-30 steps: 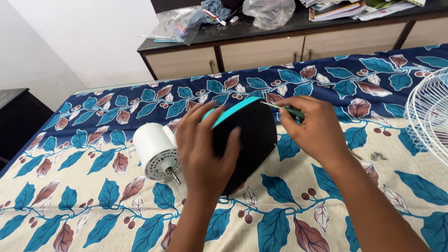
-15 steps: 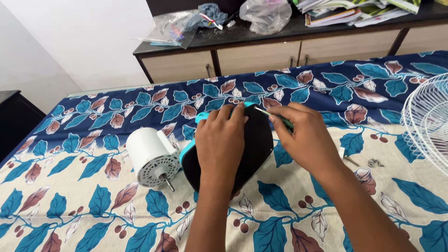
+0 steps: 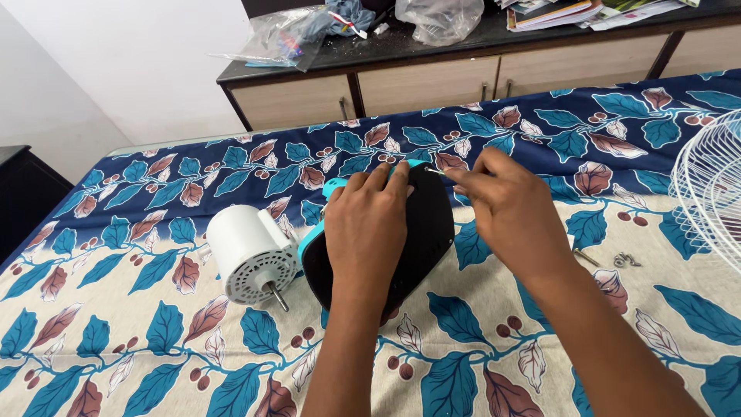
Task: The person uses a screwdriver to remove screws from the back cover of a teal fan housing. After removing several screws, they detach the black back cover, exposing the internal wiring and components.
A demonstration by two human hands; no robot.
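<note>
The left hand [image 3: 367, 232] lies flat on the black base [image 3: 421, 243], palm down, fingers spread narrow and reaching to its far edge, pressing it against the cloth [image 3: 154, 340]. The right hand [image 3: 513, 212] is pinched shut around a thin screwdriver [image 3: 437, 172], whose metal tip shows just past the fingertips and meets the upper edge of the base, close to the left hand's fingers. Most of the tool is hidden in the fist.

The base sits tilted in the middle of the table, its black underside turned up, a turquoise rim [image 3: 312, 239] showing along its left and top edges. Just beside it on the left lies a white motor [image 3: 248, 251] on its side, its short shaft pointing toward the near edge of the table. To the right, near the right forearm, a few small screws [image 3: 624, 260] lie on the cloth, and a white wire grille [image 3: 714, 193] pokes in at the right border.

Beyond the table stands a low cabinet [image 3: 432, 81] with a dark top, cluttered with plastic bags [image 3: 436, 17] and papers [image 3: 571, 11].
</note>
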